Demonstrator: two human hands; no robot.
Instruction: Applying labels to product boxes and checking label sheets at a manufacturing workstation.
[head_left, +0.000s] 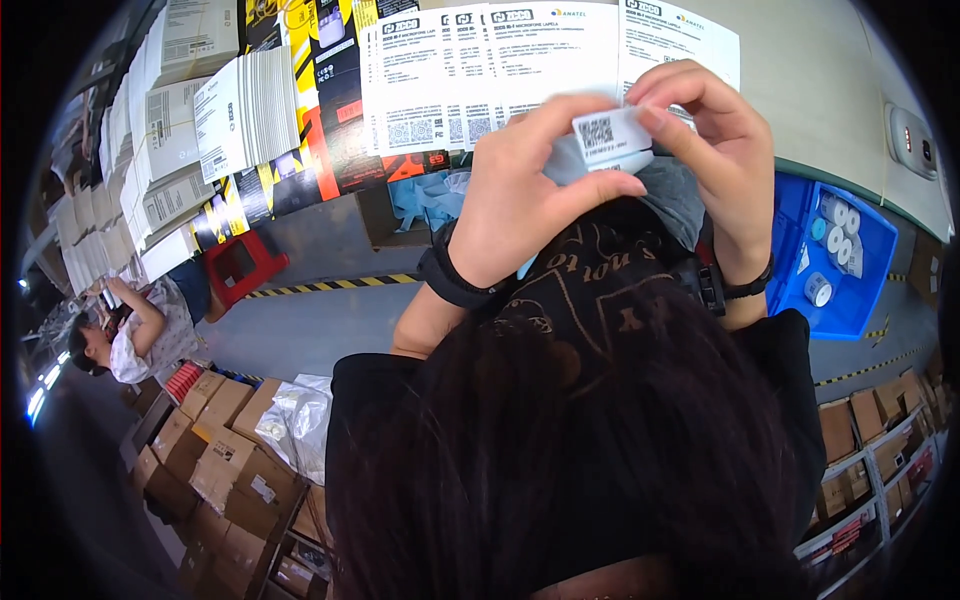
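My left hand (510,185) curls round a small white strip of labels (602,138), which carries a printed square code. Its thumb is beneath the strip and its fingers are behind. With thumb and forefinger, my right hand (715,140) pinches the strip's upper right corner. The strip is bent, and its far side is hidden by my fingers. Just beyond my hands, white printed sheets (555,60) overlap in a row on the table. They partly cover black, yellow and red printed packaging (340,165).
Stacks of white printed pieces (245,112) stand at the table's left. A blue bin (850,325) with label rolls (818,290) is at the right. On the left are a red stool (245,268), cardboard boxes (235,470) and another person (150,330). A white device (908,140) lies far right.
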